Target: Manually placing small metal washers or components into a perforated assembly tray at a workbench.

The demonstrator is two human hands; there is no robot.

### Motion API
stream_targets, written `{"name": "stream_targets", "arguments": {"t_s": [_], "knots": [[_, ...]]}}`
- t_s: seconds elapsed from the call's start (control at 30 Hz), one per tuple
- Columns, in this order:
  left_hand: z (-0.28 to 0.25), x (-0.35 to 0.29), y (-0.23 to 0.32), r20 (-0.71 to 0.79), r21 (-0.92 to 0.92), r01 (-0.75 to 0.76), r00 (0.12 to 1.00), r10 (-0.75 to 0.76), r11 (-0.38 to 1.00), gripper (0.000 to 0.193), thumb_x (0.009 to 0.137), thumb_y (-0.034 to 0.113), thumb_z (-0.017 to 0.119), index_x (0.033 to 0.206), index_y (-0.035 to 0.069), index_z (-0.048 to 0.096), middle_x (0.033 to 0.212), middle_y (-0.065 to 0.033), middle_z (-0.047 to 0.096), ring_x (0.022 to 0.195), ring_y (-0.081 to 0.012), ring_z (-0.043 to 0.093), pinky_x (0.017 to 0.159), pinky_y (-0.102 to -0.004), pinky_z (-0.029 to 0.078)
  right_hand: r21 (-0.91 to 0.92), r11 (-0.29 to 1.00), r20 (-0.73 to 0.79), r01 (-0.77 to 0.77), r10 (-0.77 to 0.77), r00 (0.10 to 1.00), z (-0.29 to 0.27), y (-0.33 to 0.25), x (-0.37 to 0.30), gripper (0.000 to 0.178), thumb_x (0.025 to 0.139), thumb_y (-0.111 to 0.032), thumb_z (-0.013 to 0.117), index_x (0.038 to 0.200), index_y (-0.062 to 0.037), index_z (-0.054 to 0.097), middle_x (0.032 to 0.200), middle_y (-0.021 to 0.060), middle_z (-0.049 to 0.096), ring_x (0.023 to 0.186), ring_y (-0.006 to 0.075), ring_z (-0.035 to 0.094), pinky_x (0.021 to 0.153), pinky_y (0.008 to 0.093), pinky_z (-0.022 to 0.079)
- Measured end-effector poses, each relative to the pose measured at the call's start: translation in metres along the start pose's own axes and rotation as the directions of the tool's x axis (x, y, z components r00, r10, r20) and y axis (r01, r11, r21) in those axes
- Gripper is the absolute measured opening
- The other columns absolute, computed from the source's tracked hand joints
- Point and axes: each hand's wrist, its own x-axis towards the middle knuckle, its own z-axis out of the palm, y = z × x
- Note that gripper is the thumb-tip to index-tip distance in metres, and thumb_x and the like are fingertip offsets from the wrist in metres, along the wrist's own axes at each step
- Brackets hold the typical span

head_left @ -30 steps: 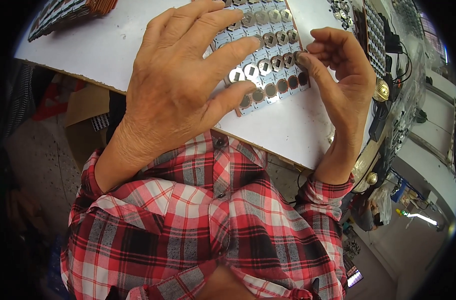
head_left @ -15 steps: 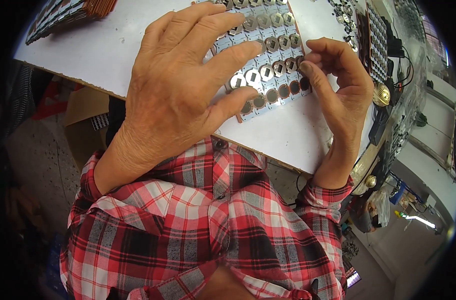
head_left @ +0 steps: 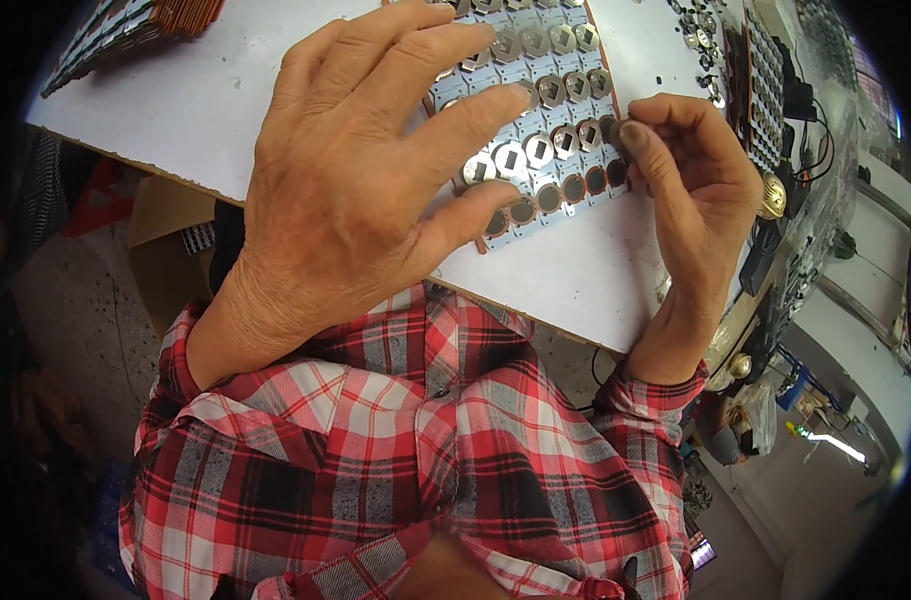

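A pale blue circuit board panel with an orange-brown edge lies on the white table under my hands. Rows of round silver metal holders with dark diamond-shaped openings sit across it; the nearest row shows dark round pads instead. My left hand spreads over the panel's left side, fingers apart, hiding part of it. At the right edge my right hand is closed, thumb and forefinger together beside the end holder of the second-nearest row. What those fingertips grip, if anything, is hidden.
Stacked panels stand at the far left of the table. Loose small metal parts are strewn at the far right, near another upright stack of panels. Black cables and a gold-coloured round object are beyond. A cardboard box stands below left.
My right thumb and fingers have shifted slightly to the right, away from the panel's edge. The panel appears a little lower and further right in view. My left hand stays spread.
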Motion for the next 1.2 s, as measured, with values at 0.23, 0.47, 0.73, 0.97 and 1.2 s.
{"name": "stream_targets", "arguments": {"t_s": [0.23, 0.47, 0.73, 0.97, 1.2], "knots": [[-0.001, -0.001, 0.001, -0.083, -0.068, -0.001, 0.997, -0.005, 0.998, 0.060, 0.063, 0.024, 0.091, 0.120, 0.019, 0.075, 0.136, -0.0067, 0.066, 0.131, -0.0303, 0.056, 0.104, -0.0441, 0.046, -0.068, 0.997, 0.085, 0.032, -0.027, 0.996, -0.004, 0.002, 0.001, 0.016, 0.093, -0.002, 0.075, 0.108, 0.0022, 0.071, 0.092, 0.0028, 0.072, 0.076, 0.0061, 0.062, 0.066, 0.0196, 0.046], [-0.004, 0.002, 0.005, -0.043, -0.035, 0.009, 0.999, -0.011, 0.999, 0.060, 0.063, 0.023, 0.091, 0.121, 0.019, 0.075, 0.136, -0.0068, 0.066, 0.131, -0.0310, 0.056, 0.105, -0.0450, 0.046, -0.128, 0.990, 0.086, 0.057, -0.046, 0.995, -0.006, 0.007, 0.003, 0.010, 0.091, -0.002, 0.077, 0.100, 0.0005, 0.073, 0.087, -0.0005, 0.070, 0.074, 0.0048, 0.061, 0.065, 0.0190, 0.044], [0.004, -0.004, -0.001, -0.045, -0.089, 0.017, 0.999, -0.021, 0.996, 0.059, 0.066, 0.025, 0.091, 0.122, 0.018, 0.074, 0.136, -0.0074, 0.065, 0.132, -0.0315, 0.056, 0.106, -0.0452, 0.045, -0.114, 0.979, 0.163, 0.172, -0.152, 0.975, -0.016, 0.011, 0.008, 0.010, 0.088, 0.000, 0.078, 0.097, -0.0009, 0.075, 0.083, -0.0012, 0.069, 0.071, 0.0032, 0.058, 0.063, 0.0187, 0.042], [-0.006, 0.002, 0.011, -0.035, 0.124, 0.086, 0.996, -0.083, 0.989, 0.058, 0.069, 0.024, 0.089, 0.124, 0.015, 0.074, 0.137, -0.0102, 0.064, 0.131, -0.0328, 0.056, 0.106, -0.0449, 0.043, -0.226, 0.973, -0.342, 0.047, -0.125, 0.931, -0.056, 0.025, 0.013, 0.014, 0.095, -0.011, 0.074, 0.105, -0.0022, 0.079, 0.090, 0.0008, 0.074, 0.075, 0.0057, 0.060, 0.067, 0.0207, 0.046], [-0.004, 0.001, 0.005, -0.046, 0.178, 0.070, 0.997, -0.063, 0.982, 0.055, 0.074, 0.026, 0.086, 0.126, 0.014, 0.073, 0.137, -0.0110, 0.064, 0.131, -0.0331, 0.055, 0.108, -0.0452, 0.040, -0.386, 0.922, -0.115, 0.023, -0.073, 0.991, -0.060, 0.040, 0.016, 0.014, 0.095, -0.013, 0.074, 0.104, -0.0022, 0.076, 0.087, -0.0031, 0.070, 0.078, 0.0054, 0.059, 0.070, 0.0212, 0.046]]}}
